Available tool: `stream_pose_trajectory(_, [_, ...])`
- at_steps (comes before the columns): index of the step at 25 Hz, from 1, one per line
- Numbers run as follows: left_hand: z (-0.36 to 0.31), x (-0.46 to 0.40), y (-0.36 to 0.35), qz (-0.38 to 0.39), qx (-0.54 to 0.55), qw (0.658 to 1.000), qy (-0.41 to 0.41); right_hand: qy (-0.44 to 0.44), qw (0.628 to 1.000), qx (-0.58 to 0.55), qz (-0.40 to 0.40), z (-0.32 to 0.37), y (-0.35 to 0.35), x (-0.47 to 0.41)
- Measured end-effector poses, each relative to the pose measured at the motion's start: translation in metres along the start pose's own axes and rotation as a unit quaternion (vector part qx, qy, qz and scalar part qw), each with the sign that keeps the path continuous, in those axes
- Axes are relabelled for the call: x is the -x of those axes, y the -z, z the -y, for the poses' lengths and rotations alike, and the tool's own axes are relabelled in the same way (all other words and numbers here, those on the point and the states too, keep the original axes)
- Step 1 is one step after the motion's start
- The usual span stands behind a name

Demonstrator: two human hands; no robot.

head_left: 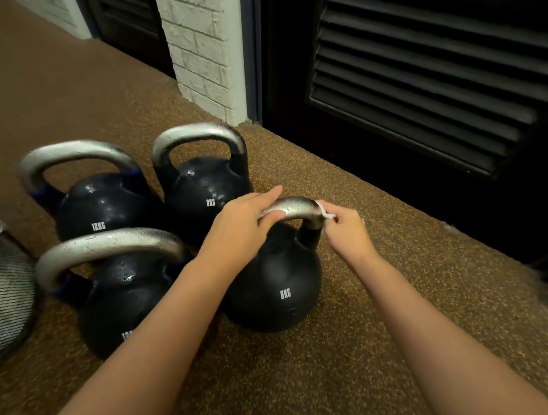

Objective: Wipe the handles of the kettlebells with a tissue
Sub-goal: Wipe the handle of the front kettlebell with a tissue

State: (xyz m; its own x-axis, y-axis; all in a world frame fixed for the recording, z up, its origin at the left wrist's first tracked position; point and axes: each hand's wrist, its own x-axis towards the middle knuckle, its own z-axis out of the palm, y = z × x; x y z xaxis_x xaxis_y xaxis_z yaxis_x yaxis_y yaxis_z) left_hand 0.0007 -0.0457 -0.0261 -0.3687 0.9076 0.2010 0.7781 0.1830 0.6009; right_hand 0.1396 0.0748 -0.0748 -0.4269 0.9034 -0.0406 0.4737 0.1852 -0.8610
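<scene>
You've got 4 black kettlebells standing in a tight cluster on the speckled brown floor [320, 374], and you're over the near-right 8KG kettlebell [275, 286]. Your left hand [240, 228] lies over the left end of its silver handle [295, 206], fingers stretched forward along the top, thumb tucked under the bar. Your right hand [346, 233] sits at the handle's right bend, fingers curled, pinching the white tissue [324, 210] against the metal. A bit of white also peeks out under your left hand. Behind sits the other 8KG bell [206, 188]; the far 12KG bell [100, 208] and the near 12KG one [118, 302] stand to the left. A dark louvred door [421, 68] runs along the right.
</scene>
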Motion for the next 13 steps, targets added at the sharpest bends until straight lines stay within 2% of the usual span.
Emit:
stream_pose_trajectory(4, [0.003, 0.011, 0.002, -0.032, -0.005, 0.999, -0.006, 0.056, 0.998, -0.034, -0.015, 0.006, 0.002, 0.007])
stream_pose_trajectory(9, [0.006, 0.01, -0.006, -0.051, 0.004, 0.999, 0.002, 0.0, 0.999, -0.014, -0.039, 0.012, -0.003, 0.007])
stream_pose_trajectory(13, [0.007, 0.01, -0.009, -0.056, 0.003, 0.998, 0.008, 0.055, 0.994, -0.029, -0.091, 0.008, -0.017, 0.038])
